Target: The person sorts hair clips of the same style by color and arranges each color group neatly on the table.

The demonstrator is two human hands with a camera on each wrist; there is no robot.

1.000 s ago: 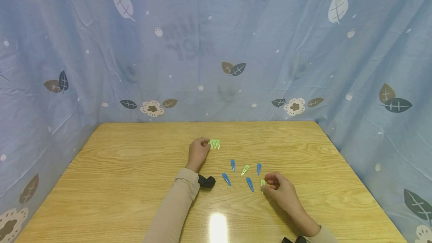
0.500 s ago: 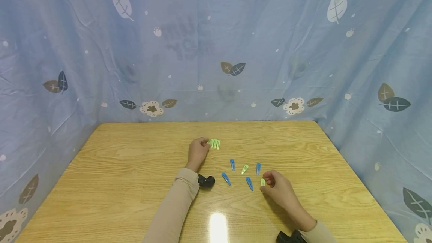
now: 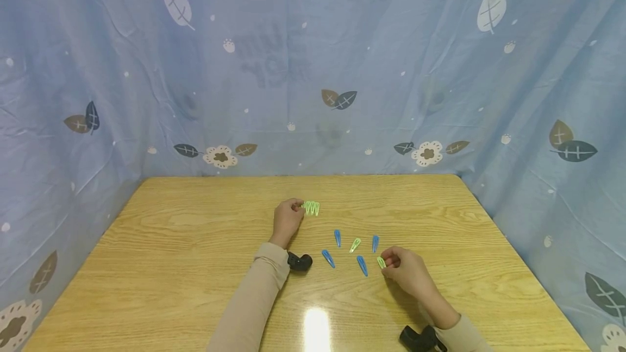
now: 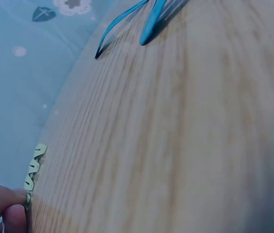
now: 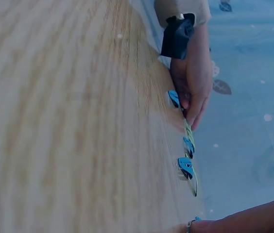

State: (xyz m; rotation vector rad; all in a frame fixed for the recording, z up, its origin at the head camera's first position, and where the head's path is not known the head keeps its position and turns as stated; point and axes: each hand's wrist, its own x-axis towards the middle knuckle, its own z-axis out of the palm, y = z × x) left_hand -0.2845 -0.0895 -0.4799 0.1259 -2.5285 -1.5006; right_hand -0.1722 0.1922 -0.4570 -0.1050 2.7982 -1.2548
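Light green snap hair clips [image 3: 313, 208] lie side by side in a short row near the back of the table. My left hand [image 3: 287, 219] is at the row's left end, thumb and finger pinching the end clip, mostly hidden by them; the left wrist view shows the fingertips right at that green clip [image 4: 28, 198]. At the right, my right hand [image 3: 407, 273] pinches another green hair clip [image 3: 381, 262] by its lower end between thumb and finger. A single green clip [image 3: 355, 245] lies slanted between the hands, with blue hair clips [image 3: 362, 265] scattered around it.
The wooden table [image 3: 171, 265] reaches back to a blue patterned curtain [image 3: 293, 69]. Black devices are strapped at the left wrist [image 3: 299, 262] and the right wrist [image 3: 421, 338]. Another blue clip [image 3: 328, 258] lies close to the left wrist device.
My right hand has moved slightly away from me, and the green clip in its fingers has turned from upright to slanting. My left hand has stayed at the row.
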